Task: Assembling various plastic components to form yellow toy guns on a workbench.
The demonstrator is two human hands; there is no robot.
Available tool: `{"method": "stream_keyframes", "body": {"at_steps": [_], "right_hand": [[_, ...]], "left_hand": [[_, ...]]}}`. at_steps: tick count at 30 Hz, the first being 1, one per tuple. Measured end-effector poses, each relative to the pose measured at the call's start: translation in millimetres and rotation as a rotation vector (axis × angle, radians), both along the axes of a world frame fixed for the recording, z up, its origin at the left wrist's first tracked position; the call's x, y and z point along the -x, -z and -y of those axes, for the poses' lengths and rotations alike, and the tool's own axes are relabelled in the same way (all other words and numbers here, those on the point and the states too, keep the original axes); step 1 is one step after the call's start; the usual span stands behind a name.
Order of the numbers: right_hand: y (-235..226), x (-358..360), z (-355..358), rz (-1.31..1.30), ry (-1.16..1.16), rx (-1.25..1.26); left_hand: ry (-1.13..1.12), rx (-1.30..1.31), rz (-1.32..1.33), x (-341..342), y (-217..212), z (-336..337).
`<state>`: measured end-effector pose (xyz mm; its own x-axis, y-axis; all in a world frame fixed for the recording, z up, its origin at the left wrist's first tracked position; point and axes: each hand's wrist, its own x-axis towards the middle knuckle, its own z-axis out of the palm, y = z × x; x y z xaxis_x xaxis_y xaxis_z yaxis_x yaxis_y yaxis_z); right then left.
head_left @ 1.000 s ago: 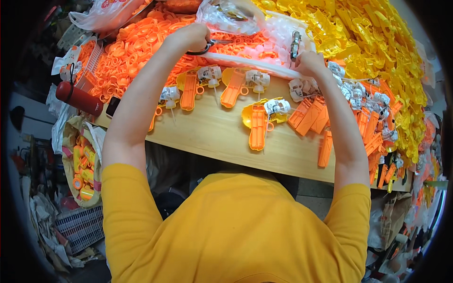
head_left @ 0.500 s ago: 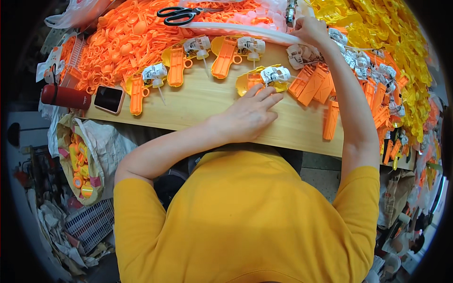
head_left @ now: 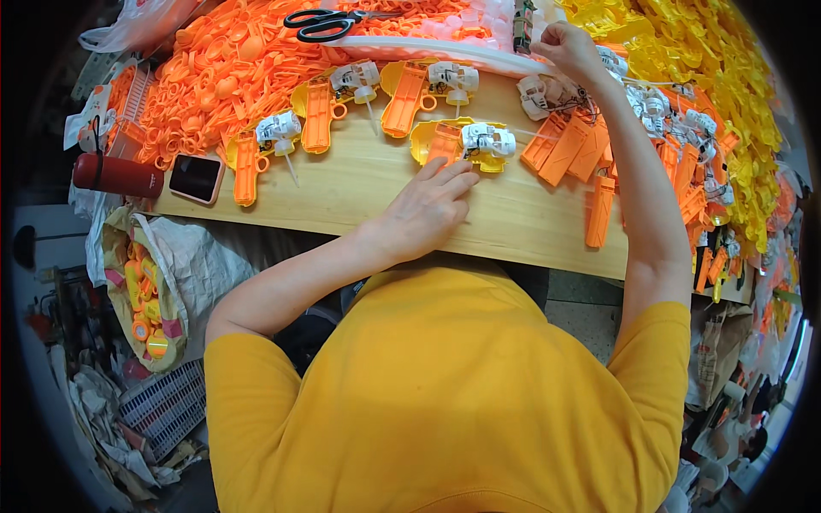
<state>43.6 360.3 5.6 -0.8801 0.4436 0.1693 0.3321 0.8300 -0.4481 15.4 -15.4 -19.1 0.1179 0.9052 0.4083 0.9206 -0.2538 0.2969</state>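
From the head camera, your left hand rests flat on the pale wooden tabletop, fingers spread and holding nothing, the fingertips just touching the yellow and orange plastic toy-gun half with a white mechanism that lies right in front of you. Your right hand reaches up to the far edge, fingers pinched together on something small; you cannot tell what it is. Beside it lies a cluster of white mechanisms. Black-handled scissors lie on the heap of loose orange plastic parts. Flat orange plastic pieces sit near your right forearm. A smartphone and a red cylindrical bottle lie at the left edge.
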Motion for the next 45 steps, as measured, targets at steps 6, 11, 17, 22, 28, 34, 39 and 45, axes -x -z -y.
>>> {"method": "stream_keyframes", "body": {"at_steps": [6, 11, 17, 22, 28, 34, 39, 45], "right_hand": [[-16.9, -17.8, 77.3, -0.735, -0.032, -0.182], [-5.9, -56.1, 171.2, -0.745, 0.128, 1.106], [19.0, -85.6, 214.4, -0.846, 0.121, 1.587], [25.2, -92.8, 223.4, -0.87, 0.166, 1.594], [31.1, -98.4, 230.6, -0.87, 0.187, 1.552], [33.9, -99.4, 235.8, -0.867, 0.158, 1.56], [29.4, -99.0, 241.3, -0.874, 0.185, 1.532], [28.3, -98.4, 244.3, -0.89, 0.16, 1.497]], "left_hand": [[-0.078, -0.096, 0.595, 5.5, -18.1, -13.2], [-0.246, -0.041, 1.443, 9.4, -24.6, -32.4], [-0.314, -0.086, 1.406, 6.9, -15.9, -45.1], [-0.372, -0.178, 1.143, 4.1, -12.1, -47.5], [-0.338, -0.034, 1.16, 6.1, -8.6, -47.9], [-0.341, -0.004, 1.173, 5.0, -15.9, -46.3], [-0.371, -0.024, 1.067, 3.2, -19.4, -45.8], [-0.328, -0.252, 0.997, -2.6, -13.3, -46.4]]}}
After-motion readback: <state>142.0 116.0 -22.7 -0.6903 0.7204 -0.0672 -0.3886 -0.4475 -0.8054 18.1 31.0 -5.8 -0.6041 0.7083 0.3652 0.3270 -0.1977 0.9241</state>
